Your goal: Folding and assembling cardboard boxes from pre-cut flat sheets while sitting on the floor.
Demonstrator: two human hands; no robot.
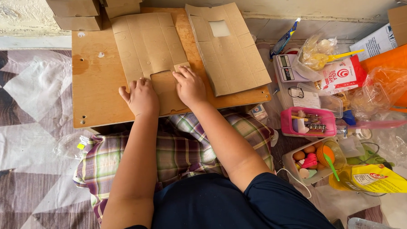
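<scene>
left hand: you're pressing it flat on the near cardboard sheet, fingers curled loosely, grasping nothing.
right hand: fingers spread and released, tips pushing down on the sheet just beside the cut-out flap.
sheet position: it's lying flat on the wooden board, under both palms, its window flap sitting between your two hands.
tear risk: flap looks partly hinged; if you're pushing unevenly, the score line is likely ripping past the cut.
slip risk: nothing is clamping the sheet; sideways force is probably sliding it toward the second cardboard sheet just right of your right fingers.
board risk: the board seems to be resting over your lap; leaning hard may be tipping it.
</scene>
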